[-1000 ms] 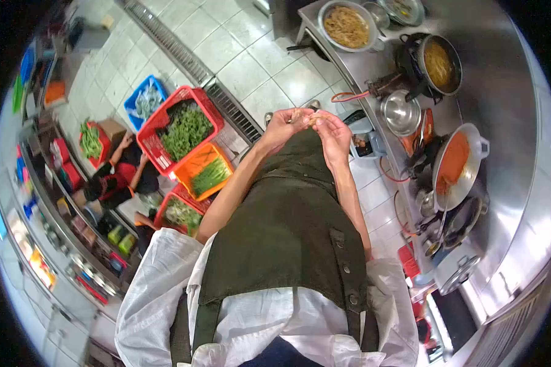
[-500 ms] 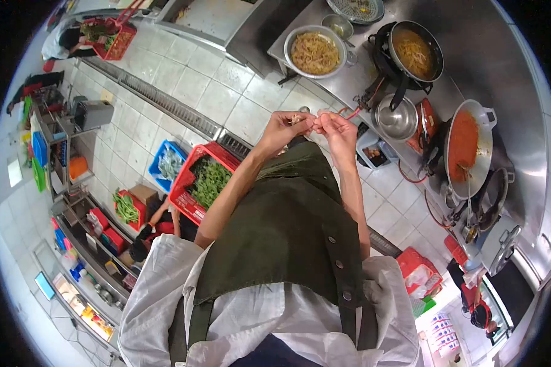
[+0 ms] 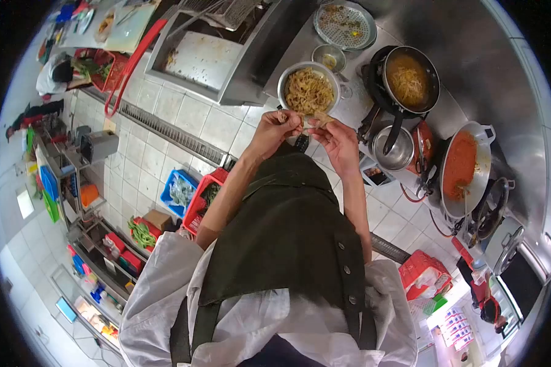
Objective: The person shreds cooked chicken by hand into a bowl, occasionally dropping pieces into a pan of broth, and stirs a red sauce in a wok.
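My left hand (image 3: 274,133) is pinched on a pale, stringy piece of food, near the front of the dark green apron. Close beside it on the right, my right hand (image 3: 337,144) has its fingertips closed on another pale shred (image 3: 322,117). The two hands are almost touching. Just beyond them, a metal bowl (image 3: 284,92) holds a heap of similar shredded, yellowish-brown food (image 3: 309,90).
On the steel counter (image 3: 355,101) are a frying pan of noodle-like food in liquid (image 3: 408,82), an empty metal bowl (image 3: 393,148), a wok of red sauce (image 3: 460,165) and a perforated tray (image 3: 344,25). Crates (image 3: 207,199) sit on the tiled floor. Other people are farther off.
The view has shifted, and the shredded-food bowl now appears closer to my hands. My hands have moved slightly apart, and more of the pale food shows between them.
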A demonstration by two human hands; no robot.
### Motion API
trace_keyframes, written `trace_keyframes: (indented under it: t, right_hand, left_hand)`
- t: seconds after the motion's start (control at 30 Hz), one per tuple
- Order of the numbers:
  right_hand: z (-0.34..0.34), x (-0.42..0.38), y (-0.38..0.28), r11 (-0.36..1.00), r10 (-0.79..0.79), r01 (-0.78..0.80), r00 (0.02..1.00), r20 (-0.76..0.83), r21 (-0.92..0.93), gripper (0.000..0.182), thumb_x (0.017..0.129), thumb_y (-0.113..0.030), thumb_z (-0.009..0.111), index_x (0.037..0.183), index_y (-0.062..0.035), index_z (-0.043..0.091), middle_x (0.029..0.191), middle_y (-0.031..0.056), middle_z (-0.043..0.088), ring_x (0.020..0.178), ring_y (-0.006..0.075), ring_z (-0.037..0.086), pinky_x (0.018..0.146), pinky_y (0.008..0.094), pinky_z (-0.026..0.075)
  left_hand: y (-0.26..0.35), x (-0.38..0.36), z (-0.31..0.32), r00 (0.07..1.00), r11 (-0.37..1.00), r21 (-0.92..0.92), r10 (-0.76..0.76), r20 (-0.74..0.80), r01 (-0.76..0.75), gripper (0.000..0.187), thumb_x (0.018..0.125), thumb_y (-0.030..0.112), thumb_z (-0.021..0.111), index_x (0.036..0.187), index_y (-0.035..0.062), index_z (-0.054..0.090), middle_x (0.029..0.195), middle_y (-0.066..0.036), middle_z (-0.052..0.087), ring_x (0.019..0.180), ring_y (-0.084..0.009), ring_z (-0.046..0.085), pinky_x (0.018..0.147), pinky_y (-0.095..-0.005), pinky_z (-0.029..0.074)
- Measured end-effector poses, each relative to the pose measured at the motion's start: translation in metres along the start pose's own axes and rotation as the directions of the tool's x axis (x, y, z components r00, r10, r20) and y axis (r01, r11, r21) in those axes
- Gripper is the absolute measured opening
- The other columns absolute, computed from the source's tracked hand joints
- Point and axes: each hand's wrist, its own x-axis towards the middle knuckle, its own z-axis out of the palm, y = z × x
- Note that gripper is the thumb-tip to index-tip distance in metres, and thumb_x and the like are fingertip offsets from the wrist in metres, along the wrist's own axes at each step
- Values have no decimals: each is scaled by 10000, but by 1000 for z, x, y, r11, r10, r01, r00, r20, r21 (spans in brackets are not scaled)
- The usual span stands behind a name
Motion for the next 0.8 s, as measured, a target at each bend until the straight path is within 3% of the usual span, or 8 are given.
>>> trace_keyframes:
  t: [0.23, 0.4, 0.5, 0.57, 0.63, 0.73, 0.8]
  right_hand:
    - [-6, 41, -14, 988, -106, 134, 950, -292, 77, 301, 973, -198, 517, 1107, 61, 589, 958, 129, 674, 813, 170, 661, 727, 257, 533]
    - [-13, 59, -36, 944, -325, 315, 836, -442, -98, 207, 940, -163, 584, 1062, -5, 639, 859, 34, 653, 659, 77, 559, 588, 186, 440]
    - [-36, 70, -81, 825, -564, 431, 661, -495, -365, 211, 923, -169, 612, 1052, -6, 643, 850, 25, 650, 636, 77, 540, 584, 188, 427]
    - [-40, 83, -122, 813, -581, 363, 467, -666, -455, 229, 905, -179, 637, 1055, -6, 647, 859, 20, 651, 674, 65, 546, 602, 192, 431]
    - [-92, 105, -153, 653, -729, 256, 465, -502, -712, 302, 878, -205, 660, 1103, -3, 641, 954, 70, 682, 800, 132, 627, 705, 250, 485]
    - [-129, 125, -182, 268, -748, -220, 566, -347, -938, 379, 858, -225, 666, 1167, -11, 621, 1081, 130, 675, 979, 215, 644, 841, 311, 487]
    - [-121, 112, -192, 172, -760, -182, 601, -248, -968, 419, 850, -243, 666, 1195, -14, 604, 1138, 154, 650, 1056, 244, 619, 903, 326, 459]
  left_hand:
    - [36, 62, 18, 975, 966, -164, -178, 130, 198, 102, 931, 123, 586, 933, 31, 630, 868, -64, 643, 760, -114, 611, 686, -234, 520]
    - [51, 110, 27, 923, 907, -264, -249, 292, 328, 159, 961, 164, 537, 935, 20, 597, 890, -52, 597, 772, -105, 565, 707, -220, 502]
    - [62, 133, 32, 845, 843, -263, -343, 410, 469, 130, 957, 130, 535, 974, 18, 599, 909, -55, 602, 799, -115, 567, 710, -237, 499]
    - [67, 141, 39, 851, 879, -178, -348, 392, 442, 137, 963, 137, 529, 994, 19, 592, 879, -43, 595, 793, -111, 566, 706, -245, 490]
    - [68, 150, 49, 841, 910, -91, -331, 427, 404, 139, 964, 137, 528, 1005, 20, 591, 876, -43, 598, 786, -108, 567, 704, -248, 486]
    - [70, 160, 72, 854, 942, -6, -302, 423, 336, 155, 963, 143, 533, 1027, 16, 596, 873, -38, 599, 768, -102, 562, 703, -244, 477]
    - [72, 167, 96, 883, 962, 129, -273, 381, 242, 164, 964, 176, 540, 943, 21, 588, 819, -18, 577, 735, -92, 544, 684, -238, 469]
